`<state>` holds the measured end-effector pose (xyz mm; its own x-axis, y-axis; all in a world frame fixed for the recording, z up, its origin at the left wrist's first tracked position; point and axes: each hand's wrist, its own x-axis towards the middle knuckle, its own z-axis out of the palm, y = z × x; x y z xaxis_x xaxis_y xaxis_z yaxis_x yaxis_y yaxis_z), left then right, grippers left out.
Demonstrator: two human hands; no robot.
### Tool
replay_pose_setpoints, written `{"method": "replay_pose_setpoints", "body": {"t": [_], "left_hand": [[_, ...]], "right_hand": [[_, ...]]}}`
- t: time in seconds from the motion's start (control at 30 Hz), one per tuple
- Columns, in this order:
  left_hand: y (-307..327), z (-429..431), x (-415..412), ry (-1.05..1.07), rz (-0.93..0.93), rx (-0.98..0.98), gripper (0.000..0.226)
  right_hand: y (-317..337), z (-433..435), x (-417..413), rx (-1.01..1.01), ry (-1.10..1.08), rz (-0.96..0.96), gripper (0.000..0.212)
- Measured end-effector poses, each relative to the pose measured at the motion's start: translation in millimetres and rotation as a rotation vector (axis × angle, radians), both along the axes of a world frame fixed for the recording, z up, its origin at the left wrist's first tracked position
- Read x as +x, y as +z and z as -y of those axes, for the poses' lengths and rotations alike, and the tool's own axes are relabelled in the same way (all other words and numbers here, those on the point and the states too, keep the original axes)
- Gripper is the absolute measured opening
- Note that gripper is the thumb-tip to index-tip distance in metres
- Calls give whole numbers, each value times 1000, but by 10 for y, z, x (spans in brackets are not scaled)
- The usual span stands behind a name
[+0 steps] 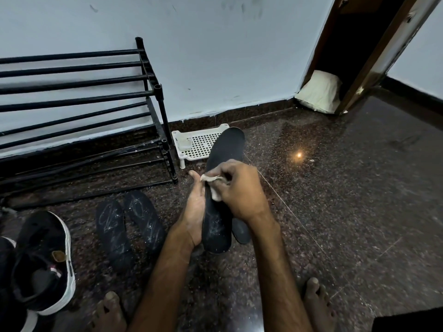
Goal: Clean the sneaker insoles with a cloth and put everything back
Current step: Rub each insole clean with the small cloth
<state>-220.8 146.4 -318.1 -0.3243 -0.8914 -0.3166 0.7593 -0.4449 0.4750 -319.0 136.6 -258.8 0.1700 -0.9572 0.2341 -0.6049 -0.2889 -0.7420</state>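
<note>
Gripping the black insole's (223, 149) edge is my left hand (195, 212). My right hand (242, 190) pinches a cloth (212, 179) against its face.

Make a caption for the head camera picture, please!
Left hand holds a black insole while the right hand presses a pale cloth on it; two marked insoles lie on the floor.

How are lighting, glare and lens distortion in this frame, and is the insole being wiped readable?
Head view: dim overall; one small glare spot on the polished floor right of the insole; wide-angle lens bows the shoe rack bars; left hand, right hand and cloth are readable.
</note>
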Motion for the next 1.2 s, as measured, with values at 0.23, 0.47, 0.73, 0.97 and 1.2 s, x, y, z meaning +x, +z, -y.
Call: {"method": "replay_pose_setpoints", "body": {"t": [0.23, 0.47, 0.73, 0.97, 1.2], "left_hand": [[8, 35, -1, -10, 132, -40, 85], [-22, 5, 50, -16, 123, -49, 97], [-59, 31, 41, 0, 38, -75, 97], [-25, 35, 7, -25, 230, -63, 91], [-29, -13, 26, -70, 186, -91, 93]], "right_hand": [[-51, 14, -94, -21, -332, -38, 13], [17, -57, -28, 188, -169, 628, 13], [1, 14, -430, 102, -331, 458, 13], [-106, -51, 71, 35, -315, 161, 13], [5, -42, 93, 285, -331, 1081, 18]]}}
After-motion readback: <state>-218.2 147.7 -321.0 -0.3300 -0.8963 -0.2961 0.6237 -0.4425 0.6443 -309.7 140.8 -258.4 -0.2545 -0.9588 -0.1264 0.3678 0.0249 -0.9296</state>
